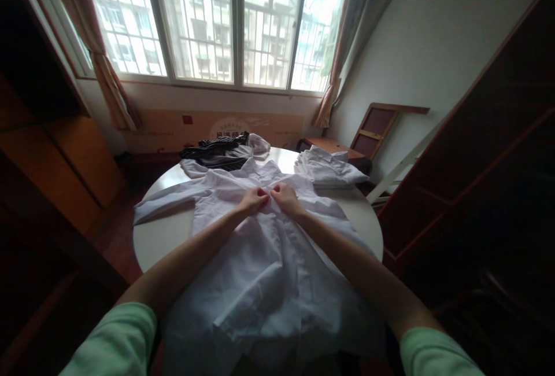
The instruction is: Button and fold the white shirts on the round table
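Note:
A white long-sleeved shirt (255,266) lies spread on a round white table (160,243), its collar toward the window and its lower part hanging over the near edge. One sleeve stretches out to the left across the tabletop. My left hand (255,198) pinches the shirt's front placket a little below the collar. Right beside it my right hand (284,195) is closed on the other front edge, fingertips almost meeting those of the left. Whatever button sits between the fingers is too small to make out.
Folded white shirts (327,166) are stacked at the table's back right. Dark striped and pale clothes (223,153) lie heaped at the back left. Beyond the table stand a wooden chair (368,136) on the right and a long box (165,127) under the window.

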Demonstrator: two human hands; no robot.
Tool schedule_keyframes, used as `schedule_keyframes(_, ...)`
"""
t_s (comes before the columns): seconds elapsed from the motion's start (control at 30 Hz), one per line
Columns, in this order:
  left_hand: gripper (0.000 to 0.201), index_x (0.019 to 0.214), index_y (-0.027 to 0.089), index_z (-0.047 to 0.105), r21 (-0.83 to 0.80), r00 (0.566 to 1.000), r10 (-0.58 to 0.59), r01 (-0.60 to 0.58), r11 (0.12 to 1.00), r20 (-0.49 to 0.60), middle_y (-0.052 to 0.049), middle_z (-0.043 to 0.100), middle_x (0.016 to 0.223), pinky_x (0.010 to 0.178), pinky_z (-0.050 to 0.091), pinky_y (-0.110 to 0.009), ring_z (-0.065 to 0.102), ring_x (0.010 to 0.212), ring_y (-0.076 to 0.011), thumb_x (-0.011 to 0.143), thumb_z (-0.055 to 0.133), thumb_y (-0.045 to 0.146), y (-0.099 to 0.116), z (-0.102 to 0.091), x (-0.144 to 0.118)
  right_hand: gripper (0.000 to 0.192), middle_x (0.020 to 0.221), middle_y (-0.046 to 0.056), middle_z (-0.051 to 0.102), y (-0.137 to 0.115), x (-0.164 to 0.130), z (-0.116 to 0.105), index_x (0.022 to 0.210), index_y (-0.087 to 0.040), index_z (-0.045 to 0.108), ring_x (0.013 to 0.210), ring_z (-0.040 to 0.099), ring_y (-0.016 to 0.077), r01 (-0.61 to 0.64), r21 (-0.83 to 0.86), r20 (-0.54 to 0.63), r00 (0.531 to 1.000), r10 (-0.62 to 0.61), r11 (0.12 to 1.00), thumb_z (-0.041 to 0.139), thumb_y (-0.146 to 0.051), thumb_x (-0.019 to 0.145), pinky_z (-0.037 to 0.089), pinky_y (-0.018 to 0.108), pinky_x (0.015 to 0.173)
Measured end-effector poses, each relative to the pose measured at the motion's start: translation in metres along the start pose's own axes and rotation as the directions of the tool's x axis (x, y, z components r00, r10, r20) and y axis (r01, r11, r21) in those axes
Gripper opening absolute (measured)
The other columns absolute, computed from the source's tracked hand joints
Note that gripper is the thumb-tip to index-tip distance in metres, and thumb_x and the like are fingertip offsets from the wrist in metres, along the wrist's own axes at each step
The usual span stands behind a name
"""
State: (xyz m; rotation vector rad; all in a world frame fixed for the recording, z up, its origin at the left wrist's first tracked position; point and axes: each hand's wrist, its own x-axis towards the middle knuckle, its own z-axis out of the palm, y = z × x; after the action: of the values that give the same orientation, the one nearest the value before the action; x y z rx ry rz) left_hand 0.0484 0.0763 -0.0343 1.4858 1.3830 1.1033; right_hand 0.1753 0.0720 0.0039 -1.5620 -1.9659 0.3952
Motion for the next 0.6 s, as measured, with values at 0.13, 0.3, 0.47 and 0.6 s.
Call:
schedule_keyframes(0.13,0.004,0.061,0.012,0.058,-0.047,0.996,0.084,-0.085,0.995,-0.033,0.005,0.052,0.048,0.045,0.034,-0.016,0.045,0.043,-0.0057,0.064,0.056,0.009,-0.009,0.003,-0.005,0.018,0.085,0.009,0.069,-0.003,-0.001,0.006,0.084,-0.014,0.065,0.079,0.062,0.0181,-0.052,-0.011,-0.014,0.999,0.052,0.999,0.049,-0.021,0.083,0.043,0.025,0.067)
schedule_keyframes(0.3,0.003,0.065,0.012,0.062,-0.005,0.992,0.107,-0.108,0.994,-0.065,0.003,0.058,0.055,0.050,0.037,-0.018,0.050,0.051,-0.0082,0.065,0.060,0.015,-0.008,0.000,-0.008,0.017,0.095,0.011,0.067,0.000,-0.007,0.013,0.091,-0.015,0.062,0.090,0.061,0.0200,0.109,-0.135,0.052,0.993,-0.102,0.985,0.046,-0.019,0.085,0.042,0.027,0.077)
schedule_keyframes(0.47,0.006,0.069,0.013,0.061,0.034,0.984,0.099,-0.094,0.995,-0.150,0.000,0.062,0.063,0.058,0.043,-0.020,0.056,0.060,-0.0105,0.064,0.064,0.013,-0.011,0.001,-0.008,0.018,0.096,0.009,0.067,0.012,-0.012,0.023,0.091,-0.016,0.062,0.091,0.060,0.0181,0.122,-0.087,0.035,0.992,-0.120,0.989,0.045,-0.019,0.084,0.042,0.027,0.080)
schedule_keyframes(0.6,0.009,0.073,0.013,0.062,-0.041,0.981,0.092,-0.101,0.994,-0.173,-0.001,0.064,0.067,0.060,0.045,-0.021,0.057,0.062,-0.0107,0.065,0.066,0.016,-0.017,0.003,-0.007,0.014,0.089,0.005,0.068,0.019,-0.012,0.023,0.087,-0.017,0.063,0.085,0.061,0.0163,0.089,0.055,0.033,0.995,-0.091,0.994,0.051,-0.019,0.081,0.044,0.026,0.078)
